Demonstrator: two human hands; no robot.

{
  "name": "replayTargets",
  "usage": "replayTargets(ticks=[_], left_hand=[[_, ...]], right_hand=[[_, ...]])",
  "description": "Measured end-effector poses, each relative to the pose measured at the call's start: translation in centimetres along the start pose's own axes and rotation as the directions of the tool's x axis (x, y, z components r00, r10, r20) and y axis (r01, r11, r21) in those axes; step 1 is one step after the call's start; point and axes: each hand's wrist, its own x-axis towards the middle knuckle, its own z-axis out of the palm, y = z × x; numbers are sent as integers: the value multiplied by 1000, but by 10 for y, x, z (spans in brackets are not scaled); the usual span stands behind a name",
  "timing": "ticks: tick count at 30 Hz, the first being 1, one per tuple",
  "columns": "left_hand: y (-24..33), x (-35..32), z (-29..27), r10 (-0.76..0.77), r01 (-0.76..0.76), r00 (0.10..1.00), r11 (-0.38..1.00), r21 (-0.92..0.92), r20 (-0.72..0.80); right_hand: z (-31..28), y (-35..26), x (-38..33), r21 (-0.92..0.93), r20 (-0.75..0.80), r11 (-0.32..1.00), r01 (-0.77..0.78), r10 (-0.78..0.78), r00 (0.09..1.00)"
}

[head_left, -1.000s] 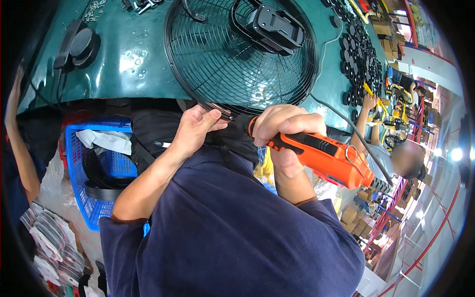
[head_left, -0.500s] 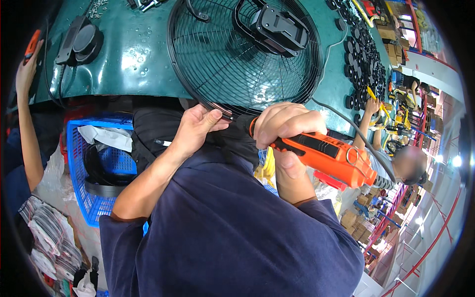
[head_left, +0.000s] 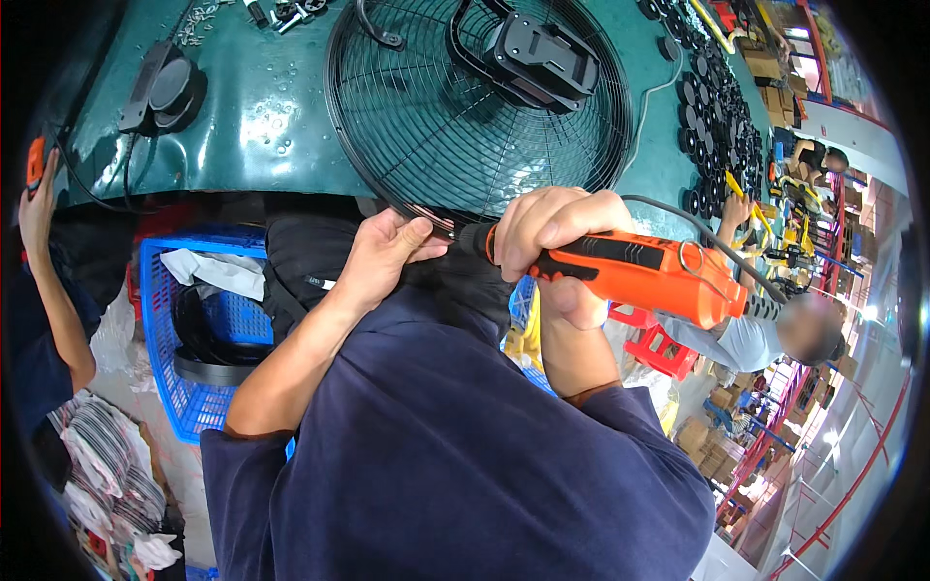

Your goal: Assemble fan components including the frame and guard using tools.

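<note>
A round black wire fan guard (head_left: 417, 126) lies on the green work surface, with a black motor housing (head_left: 544, 60) at its upper middle. At the guard's near rim, my left hand (head_left: 380, 254) pinches the edge between thumb and fingers. My right hand (head_left: 557, 232) is wrapped round an orange and black electric screwdriver (head_left: 668, 276), held almost level. Its dark front end meets the rim right beside my left fingertips. The bit and any screw there are too small to make out. A dark cable (head_left: 699, 225) trails by the tool's rear.
A blue plastic basket (head_left: 160, 339) with black rings stands at lower left. Many round black parts (head_left: 712, 126) cover the table's right side. A black device (head_left: 160, 92) and loose screws (head_left: 199, 21) lie at upper left. Co-workers' arms (head_left: 53, 300) show at both sides; red stools (head_left: 662, 351) stand right.
The screwdriver's rear has tilted up slightly, while its front stays at the rim. The left co-worker's hand has shifted down and left. Red stools now show below the tool.
</note>
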Motion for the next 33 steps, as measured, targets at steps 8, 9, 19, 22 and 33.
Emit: replayTargets(ticks=[8, 9, 19, 22, 33], left_hand=[[2, 0, 0, -10, 11, 1000, 1000, -17, 17], [1, 0, 1, 2, -2, 1000, 1000, -7, 6], [-2, -1, 2, 7, -7, 1000, 1000, -16, -20], [-3, -1, 2, 14, -14, 1000, 1000, -18, -10], [-7, 2, 1, 45, -46, 998, 999, -8, -33]], right_hand=[[-1, 2, 5, 17, 51, 1000, 20, -21, 999], [-3, 2, 5, 57, 86, 998, 35, -40, 995], [-2, 4, 13, 66, 88, 998, -18, 12, 996], [-9, 7, 14, 44, 177, 999, 12, -20, 984], [5, 8, 9, -112, 194, 993, 36, -14, 981]])
